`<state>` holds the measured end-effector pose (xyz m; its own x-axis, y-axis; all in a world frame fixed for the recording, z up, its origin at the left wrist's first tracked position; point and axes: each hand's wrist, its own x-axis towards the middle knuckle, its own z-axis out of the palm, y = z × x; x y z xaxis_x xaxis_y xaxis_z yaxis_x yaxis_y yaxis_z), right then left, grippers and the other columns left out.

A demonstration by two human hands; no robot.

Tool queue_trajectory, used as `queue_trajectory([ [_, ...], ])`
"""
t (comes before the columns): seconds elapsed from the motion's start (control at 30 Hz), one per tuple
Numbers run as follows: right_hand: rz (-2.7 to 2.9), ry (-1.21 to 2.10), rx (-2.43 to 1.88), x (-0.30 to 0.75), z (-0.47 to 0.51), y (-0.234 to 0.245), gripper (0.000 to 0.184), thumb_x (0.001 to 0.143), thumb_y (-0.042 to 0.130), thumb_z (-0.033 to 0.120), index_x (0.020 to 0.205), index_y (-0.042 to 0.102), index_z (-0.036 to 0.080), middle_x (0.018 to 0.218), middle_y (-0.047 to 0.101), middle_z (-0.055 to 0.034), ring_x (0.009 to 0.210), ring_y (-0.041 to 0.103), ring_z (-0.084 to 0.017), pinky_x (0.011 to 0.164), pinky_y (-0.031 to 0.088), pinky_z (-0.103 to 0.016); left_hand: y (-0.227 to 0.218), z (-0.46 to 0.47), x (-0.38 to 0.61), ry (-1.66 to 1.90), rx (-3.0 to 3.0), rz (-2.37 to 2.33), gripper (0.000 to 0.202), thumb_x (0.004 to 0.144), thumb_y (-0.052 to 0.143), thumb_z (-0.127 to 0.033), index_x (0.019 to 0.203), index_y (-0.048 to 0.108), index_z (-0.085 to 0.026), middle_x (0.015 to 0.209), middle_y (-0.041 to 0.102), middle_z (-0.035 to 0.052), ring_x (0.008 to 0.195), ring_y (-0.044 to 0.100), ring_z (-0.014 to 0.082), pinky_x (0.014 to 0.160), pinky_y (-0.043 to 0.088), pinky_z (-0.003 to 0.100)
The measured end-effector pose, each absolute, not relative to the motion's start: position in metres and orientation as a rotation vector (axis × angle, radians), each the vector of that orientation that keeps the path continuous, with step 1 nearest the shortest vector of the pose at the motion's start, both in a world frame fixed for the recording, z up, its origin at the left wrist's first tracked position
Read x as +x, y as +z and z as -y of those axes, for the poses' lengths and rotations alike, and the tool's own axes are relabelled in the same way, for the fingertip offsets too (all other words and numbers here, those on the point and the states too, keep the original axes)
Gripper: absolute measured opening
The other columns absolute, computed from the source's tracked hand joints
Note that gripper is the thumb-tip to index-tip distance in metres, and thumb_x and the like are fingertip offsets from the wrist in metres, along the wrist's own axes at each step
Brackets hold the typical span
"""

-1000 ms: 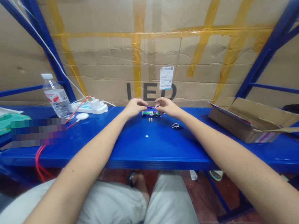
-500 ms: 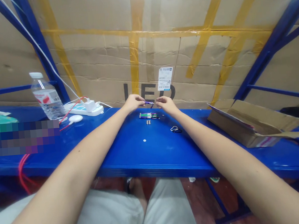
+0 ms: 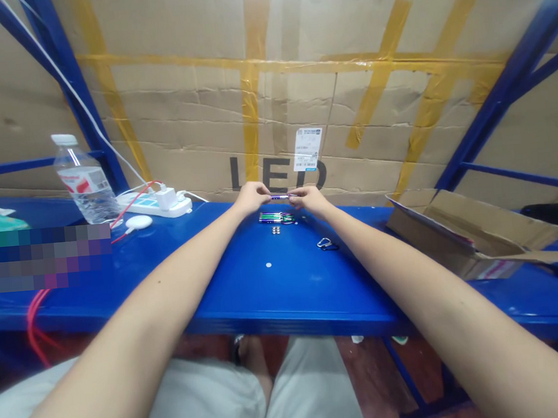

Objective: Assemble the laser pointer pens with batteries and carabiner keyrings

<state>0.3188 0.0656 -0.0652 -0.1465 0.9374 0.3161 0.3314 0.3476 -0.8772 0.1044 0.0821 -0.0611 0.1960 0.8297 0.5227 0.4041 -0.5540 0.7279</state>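
Observation:
Between my hands, above the far part of the blue table (image 3: pixel 237 289), is a slim purple metal tube (image 3: pixel 280 197) that looks like a small penlight. My left hand (image 3: pixel 253 198) pinches its left end, and the fingers of my right hand (image 3: pixel 309 199) close on its right end. Just below lies a row of similar tubes (image 3: pixel 274 218) in green, purple and other colours. Several small round silvery pieces (image 3: pixel 275 230), like button cells, sit in front of the row. A silver carabiner (image 3: pixel 323 243) and a dark one (image 3: pixel 331 247) lie near my right forearm.
A small white disc (image 3: pixel 268 265) lies mid-table. To the left are a water bottle (image 3: pixel 86 185), a white power strip (image 3: pixel 177 207), a round white charger (image 3: pixel 139 222) and red cables (image 3: pixel 32 318). An open cardboard box (image 3: pixel 449 247) stands right; a big carton (image 3: pixel 179 114) backs the table.
My right hand has moved slightly left onto the tube's right end, closing the gap there. A thin dark piece that hung at that end no longer shows. The things on the table stay put.

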Motion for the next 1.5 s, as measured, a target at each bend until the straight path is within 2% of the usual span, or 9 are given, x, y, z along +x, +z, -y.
queue_trajectory([
  [0.1,1.872,0.589,-1.284,0.313,-0.075,-0.065,0.029,0.082,0.068,0.01,0.11,0.076,0.008,0.105,0.076,-0.0142,0.094,0.07,-0.022,0.093,0.054,-0.037,-0.065,-0.087,0.103,1.212,2.192,-1.313,0.009,0.073,0.072,-0.01,0.076,0.077,-0.016,0.082,0.074,0.0067,0.083,0.067,0.02,0.089,0.052,0.036],
  [0.17,1.981,0.503,-1.358,0.308,-0.078,-0.067,0.03,0.083,0.066,0.009,0.112,0.076,0.008,0.111,0.076,-0.0146,0.102,0.069,-0.024,0.098,0.051,-0.036,-0.065,-0.088,0.103,1.092,2.268,-1.376,0.015,0.075,0.069,-0.008,0.083,0.079,-0.016,0.088,0.076,0.0067,0.089,0.068,0.0198,0.092,0.052,0.033],
  [0.37,2.183,0.483,-1.48,0.307,-0.075,-0.071,0.035,0.087,0.061,0.009,0.119,0.075,0.011,0.119,0.074,-0.0116,0.106,0.07,-0.025,0.099,0.05,-0.032,-0.065,-0.088,0.104,0.757,2.388,-1.469,0.026,0.074,0.065,-0.004,0.09,0.081,-0.016,0.092,0.078,0.006,0.091,0.07,0.0187,0.092,0.052,0.027],
  [0.63,2.228,0.512,-1.372,0.313,-0.077,-0.075,0.049,0.078,0.048,-0.004,0.113,0.078,0.012,0.118,0.074,-0.0088,0.11,0.069,-0.022,0.098,0.051,-0.027,-0.064,-0.087,0.103,0.654,2.39,-1.425,0.044,0.072,0.054,0.005,0.101,0.08,-0.015,0.1,0.079,0.007,0.095,0.072,0.0179,0.09,0.053,0.024],
  [0.77,2.244,0.502,-1.311,0.315,-0.082,-0.08,0.057,0.072,0.043,-0.007,0.111,0.079,0.015,0.116,0.075,-0.007,0.11,0.069,-0.021,0.099,0.051,-0.027,-0.064,-0.088,0.1,0.643,2.397,-1.429,0.047,0.07,0.052,0.007,0.1,0.081,-0.016,0.099,0.079,0.0061,0.095,0.072,0.0176,0.09,0.053,0.023],
  [1.07,2.205,0.512,-1.291,0.316,-0.08,-0.082,0.061,0.067,0.042,-0.007,0.11,0.079,0.015,0.116,0.075,-0.0076,0.112,0.069,-0.022,0.101,0.051,-0.029,-0.062,-0.083,0.1,0.677,2.347,-1.408,0.054,0.067,0.044,0.01,0.103,0.078,-0.011,0.103,0.078,0.009,0.097,0.072,0.0169,0.086,0.054,0.022],
  [1.33,2.172,0.519,-1.34,0.316,-0.081,-0.085,0.063,0.071,0.043,-0.007,0.119,0.075,0.016,0.117,0.075,-0.0078,0.108,0.07,-0.022,0.097,0.053,-0.03,-0.063,-0.077,0.101,0.651,2.363,-1.381,0.055,0.068,0.042,0.009,0.106,0.077,-0.012,0.106,0.078,0.0084,0.1,0.072,0.0156,0.089,0.053,0.021],
  [1.5,2.094,0.406,-1.378,0.32,-0.069,-0.076,0.06,0.076,0.042,-0.009,0.125,0.07,0.012,0.13,0.069,-0.012,0.12,0.064,-0.021,0.106,0.047,-0.032,-0.04,-0.074,0.079,0.585,2.456,-1.496,0.054,0.071,0.048,0.005,0.114,0.074,-0.014,0.11,0.077,0.0072,0.102,0.07,0.0159,0.089,0.052,0.021],
])
